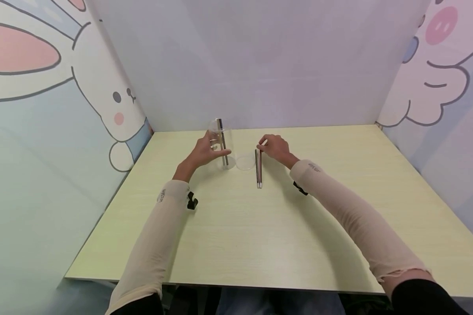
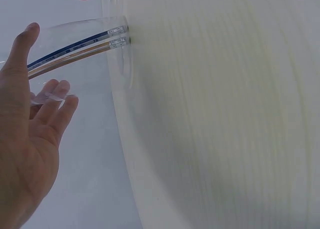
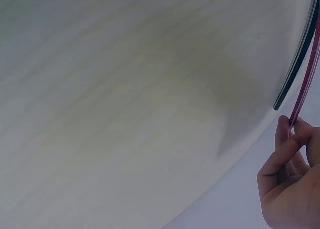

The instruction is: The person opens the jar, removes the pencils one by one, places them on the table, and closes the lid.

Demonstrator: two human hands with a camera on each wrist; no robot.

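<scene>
Right hand [image 1: 276, 148] pinches far end of slim red pencil [image 3: 304, 91], long axis running toward person, beside dark pencil [image 3: 298, 66] on pale wood-grain table [image 1: 236, 227]; leftward, left hand [image 1: 205, 151] grips upright clear plastic cylinder [image 1: 229, 142].

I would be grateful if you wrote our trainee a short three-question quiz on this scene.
1. How many pencils are in the jar?
2. True or false: the clear disc lies on the table.
3. Fill in: the ___ hand holds the jar, while the right hand pinches a red pencil.

Key:
1. Two.
2. True.
3. Left: it is the left hand.
</scene>
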